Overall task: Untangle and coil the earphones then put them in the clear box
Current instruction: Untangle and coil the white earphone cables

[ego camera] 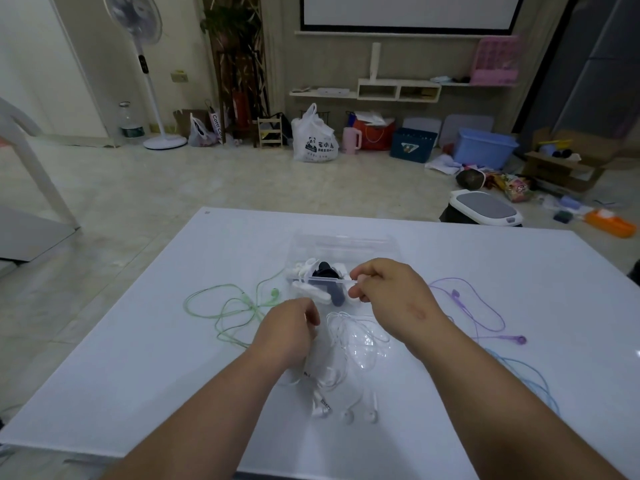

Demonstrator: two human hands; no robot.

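A tangle of white earphones [349,362] is spread on the white table [138,358] between the two forearms, its thin cable looped in loose, overlapping rings, with several earbuds and a plug lying at the six o'clock edge of the heap. The left hand [291,327] is curled into a loose fist over the nine o'clock side of this tangle; whether cable is pinched inside it cannot be told. The right hand [388,289] is raised at one o'clock from the tangle, its thumb and forefinger closed in a pinch at the near rim of the clear box [346,247]; a fine white strand appears to be gripped there, though this is not certain. The clear box stands at twelve o'clock from the white earphones, near the table's centre, and white coiled pieces and a dark blue bundle [329,282] are seen through its transparent walls. Green earphones [228,313] lie uncoiled at nine to ten o'clock from the hands, one bud just beside the box. Purple earphones [478,313] are sprawled at three o'clock, and pale blue earphones [530,379] are looped at four o'clock, partly hidden by the right forearm. On the floor beyond the table, a white plastic bag [313,136] carries a panda print with Chinese characters too small to be read, and a narrow paper bag [215,124] bears the letters "Cotti".
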